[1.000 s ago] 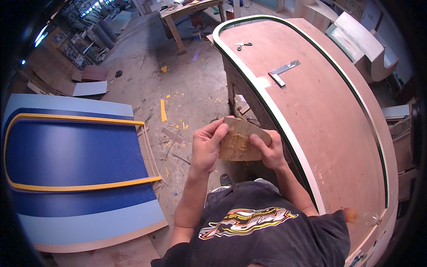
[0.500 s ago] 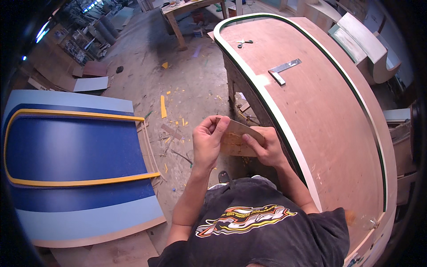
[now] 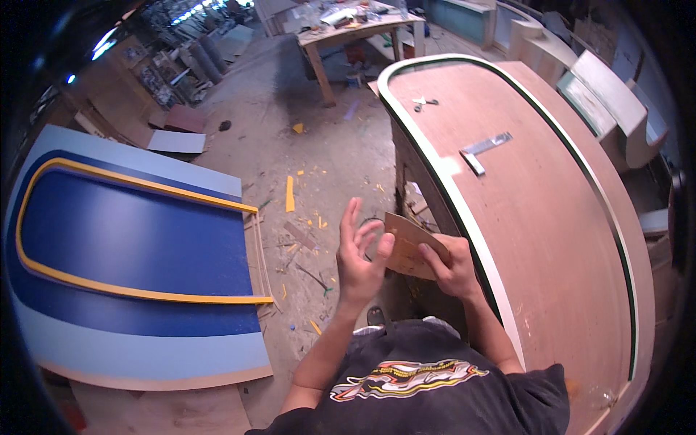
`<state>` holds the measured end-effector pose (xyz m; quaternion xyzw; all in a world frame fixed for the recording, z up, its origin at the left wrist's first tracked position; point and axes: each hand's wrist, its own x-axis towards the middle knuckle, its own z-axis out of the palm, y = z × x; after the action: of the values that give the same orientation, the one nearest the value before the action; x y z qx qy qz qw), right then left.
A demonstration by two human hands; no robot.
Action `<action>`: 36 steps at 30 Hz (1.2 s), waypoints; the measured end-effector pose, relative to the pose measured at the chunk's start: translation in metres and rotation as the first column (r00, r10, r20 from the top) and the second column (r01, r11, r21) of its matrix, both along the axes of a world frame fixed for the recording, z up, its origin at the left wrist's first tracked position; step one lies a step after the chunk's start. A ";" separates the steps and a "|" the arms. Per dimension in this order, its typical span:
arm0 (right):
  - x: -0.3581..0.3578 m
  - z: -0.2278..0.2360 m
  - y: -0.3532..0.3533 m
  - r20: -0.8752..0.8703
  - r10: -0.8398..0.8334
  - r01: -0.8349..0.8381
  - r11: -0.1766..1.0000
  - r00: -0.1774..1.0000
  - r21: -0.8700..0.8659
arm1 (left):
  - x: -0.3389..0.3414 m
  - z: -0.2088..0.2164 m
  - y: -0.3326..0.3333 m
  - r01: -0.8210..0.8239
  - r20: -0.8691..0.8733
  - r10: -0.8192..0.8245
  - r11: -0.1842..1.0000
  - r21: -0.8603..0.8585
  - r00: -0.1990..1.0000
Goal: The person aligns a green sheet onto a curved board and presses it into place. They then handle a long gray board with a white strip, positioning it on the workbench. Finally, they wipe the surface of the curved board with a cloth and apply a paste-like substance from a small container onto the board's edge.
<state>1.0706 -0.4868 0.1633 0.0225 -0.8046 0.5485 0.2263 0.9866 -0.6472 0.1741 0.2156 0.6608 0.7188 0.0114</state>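
My right hand [image 3: 453, 267] grips a thin, flat brown sheet [image 3: 412, 250] by its right side, thumb on top; it resembles sandpaper or thin board, with a worn, patchy face. Beside the sheet's left edge, my left hand [image 3: 362, 254] is raised with its fingers apart, holding nothing. To the right of both hands stands a large curved wooden panel [image 3: 551, 217], edged with a white and dark green strip [image 3: 438, 163]. On it lie a metal try square [image 3: 482, 154] and a pair of scissors [image 3: 425, 103].
At left lies a blue curved panel [image 3: 145, 239] with a raised yellow strip [image 3: 145, 293]. Yellow scraps [image 3: 290, 194] and offcuts litter the concrete floor between the panels. A cluttered wooden table [image 3: 362, 30] stands at the back, with curved pieces [image 3: 605, 90] at the far right.
My left hand has let go of the brown sheet's left edge and opened its fingers. The sheet stays in my right hand. The whole view has shifted slightly.
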 end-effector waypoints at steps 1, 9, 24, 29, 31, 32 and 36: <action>-0.001 0.000 -0.002 -0.015 -0.026 0.026 0.999 1.000 0.040 | 0.001 0.001 0.003 -0.149 -0.179 0.128 0.982 -0.112 0.976; -0.004 -0.007 -0.021 -0.141 -0.012 0.038 0.983 0.990 0.181 | 0.007 -0.009 0.001 -0.459 -0.574 0.213 0.827 -0.324 0.790; -0.006 -0.015 -0.025 -0.054 -0.054 0.059 0.995 0.997 0.085 | 0.014 -0.035 -0.013 -0.380 -0.575 0.126 0.858 -0.346 0.808; -0.007 -0.017 -0.006 0.155 -0.108 0.151 0.943 0.982 -0.296 | 0.027 -0.030 -0.034 -0.350 -0.438 0.191 0.880 -0.320 0.879; -0.006 -0.019 -0.001 0.143 -0.062 0.112 0.918 0.988 -0.379 | 0.030 -0.026 -0.040 -0.384 -0.454 0.194 0.843 -0.375 0.870; -0.005 -0.019 0.000 0.136 -0.041 0.095 0.901 0.990 -0.424 | 0.032 -0.023 -0.044 -0.378 -0.477 0.170 0.843 -0.383 0.862; -0.005 -0.019 -0.001 0.128 -0.079 0.125 0.907 0.989 -0.402 | 0.035 -0.008 -0.052 -0.604 -0.661 0.331 0.762 -0.234 0.673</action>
<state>1.0652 -0.4880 0.1439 -0.0973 -0.6833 0.6924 0.2103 1.0215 -0.6994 0.1665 0.2351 0.8066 0.4274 -0.3338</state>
